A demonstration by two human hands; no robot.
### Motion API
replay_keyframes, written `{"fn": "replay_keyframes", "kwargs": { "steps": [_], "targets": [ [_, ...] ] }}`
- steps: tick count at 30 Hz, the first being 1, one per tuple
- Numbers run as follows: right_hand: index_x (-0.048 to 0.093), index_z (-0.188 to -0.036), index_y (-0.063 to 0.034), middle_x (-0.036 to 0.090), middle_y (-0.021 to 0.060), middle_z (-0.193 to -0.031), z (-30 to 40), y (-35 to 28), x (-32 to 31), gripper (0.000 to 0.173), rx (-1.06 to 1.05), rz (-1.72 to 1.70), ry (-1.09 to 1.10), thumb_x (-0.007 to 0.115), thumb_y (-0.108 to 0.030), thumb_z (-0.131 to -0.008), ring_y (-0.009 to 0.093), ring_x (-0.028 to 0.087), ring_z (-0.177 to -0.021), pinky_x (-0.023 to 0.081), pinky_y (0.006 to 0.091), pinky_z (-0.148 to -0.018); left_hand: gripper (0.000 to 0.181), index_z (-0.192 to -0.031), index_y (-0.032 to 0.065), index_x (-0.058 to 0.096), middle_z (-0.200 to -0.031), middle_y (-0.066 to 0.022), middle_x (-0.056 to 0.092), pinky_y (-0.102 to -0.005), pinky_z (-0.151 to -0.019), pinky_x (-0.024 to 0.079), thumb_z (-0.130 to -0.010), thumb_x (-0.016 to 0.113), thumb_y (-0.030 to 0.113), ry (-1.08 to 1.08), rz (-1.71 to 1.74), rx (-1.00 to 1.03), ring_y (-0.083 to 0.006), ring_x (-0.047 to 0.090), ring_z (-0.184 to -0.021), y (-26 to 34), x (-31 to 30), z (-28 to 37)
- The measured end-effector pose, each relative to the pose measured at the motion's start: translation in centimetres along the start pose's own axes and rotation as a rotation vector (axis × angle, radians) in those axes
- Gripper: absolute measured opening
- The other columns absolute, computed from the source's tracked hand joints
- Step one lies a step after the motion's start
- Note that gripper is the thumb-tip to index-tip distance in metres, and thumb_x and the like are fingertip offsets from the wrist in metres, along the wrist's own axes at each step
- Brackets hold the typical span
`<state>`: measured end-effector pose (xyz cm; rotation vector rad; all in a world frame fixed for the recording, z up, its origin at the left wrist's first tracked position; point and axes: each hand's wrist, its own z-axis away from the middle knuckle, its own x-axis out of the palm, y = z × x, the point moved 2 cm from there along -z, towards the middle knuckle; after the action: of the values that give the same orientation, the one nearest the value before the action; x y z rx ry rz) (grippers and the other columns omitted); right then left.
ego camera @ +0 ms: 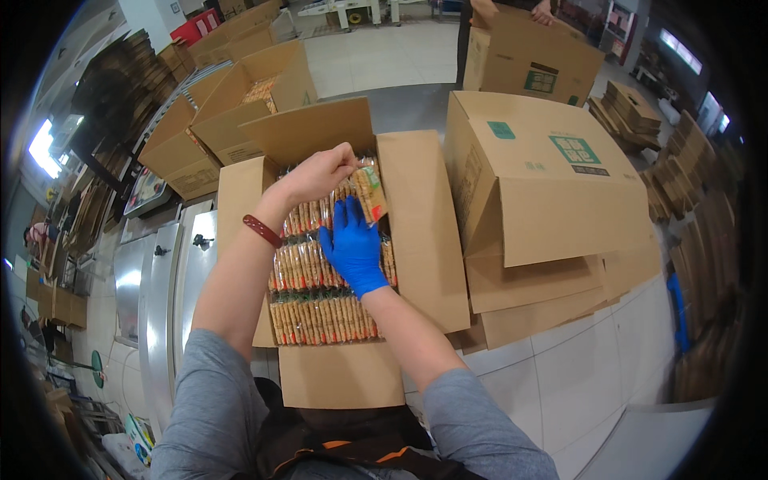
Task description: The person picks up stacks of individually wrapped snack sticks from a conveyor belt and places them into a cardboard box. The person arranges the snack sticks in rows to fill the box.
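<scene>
In front of me an open cardboard carton (420,234) holds rows of upright, clear-wrapped packets of brown snack pieces (324,321). My bare left hand (318,174), a dark red bangle on its wrist, reaches over the carton's far part. Its fingers pinch the top end of a snack packet (371,193) with a green, yellow and red label. That packet is tilted above the far right corner of the rows. My right hand (355,243), in a blue glove, lies palm down on the middle rows, its thumb spread and its fingertips beside the pinched packet.
On the right, a large closed-top carton (558,150) stands on flattened cardboard (540,285). Behind it a person's hand (545,12) touches another carton (534,60). Open cartons (246,114) line a roller conveyor at the left. Steel panels (162,264) flank my carton's left side.
</scene>
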<state>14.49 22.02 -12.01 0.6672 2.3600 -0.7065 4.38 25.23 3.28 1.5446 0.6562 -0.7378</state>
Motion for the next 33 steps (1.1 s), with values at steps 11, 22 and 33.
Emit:
{"fn": "replay_keyframes", "kwargs": {
  "steps": [11, 22, 33],
  "targets": [
    [0.054, -0.129, 0.0022, 0.05, 0.0273, -0.131, -0.5, 0.0, -1.0, 0.055, 0.002, -0.08, -0.047, 0.059, -0.036, -0.09, 0.043, 0.053, -0.117, 0.048, 0.0481, -0.092, 0.018, -0.106, 0.003, 0.048, -0.099, -0.0242, 0.066, -0.0492, -0.081, 0.049, -0.102, 0.047, 0.02, 0.142, -0.242, 0.021, -0.0464, 0.06, -0.097, 0.2, 5.5, -2.7],
    [0.053, -0.127, 0.0027, 0.052, 0.0261, -0.127, 0.0, 0.0, 0.0, 0.053, -0.009, -0.04, 0.007, 0.062, -0.032, -0.088, 0.039, 0.059, -0.103, 0.052, 0.0445, -0.079, 0.019, -0.108, 0.0024, 0.054, -0.103, -0.0205, 0.064, -0.0402, -0.088, 0.048, -0.102, 0.045, 0.018, 0.091, 0.121, 0.016, -0.0374, 0.061, -0.099, -3.8, 5.7, -2.0],
    [0.058, -0.12, -0.0012, 0.056, 0.0235, -0.12, -0.2, 0.0, -0.4, 0.047, -0.007, -0.096, -0.014, 0.064, -0.034, -0.086, 0.038, 0.062, -0.079, 0.05, 0.0464, -0.067, 0.025, -0.117, 0.0072, 0.054, -0.101, -0.0238, 0.068, -0.0524, -0.085, 0.05, -0.098, 0.041, 0.017, 0.1, -0.402, -0.102, -0.0432, 0.065, -0.097, -5.1, 5.6, -1.1]
  ]
}}
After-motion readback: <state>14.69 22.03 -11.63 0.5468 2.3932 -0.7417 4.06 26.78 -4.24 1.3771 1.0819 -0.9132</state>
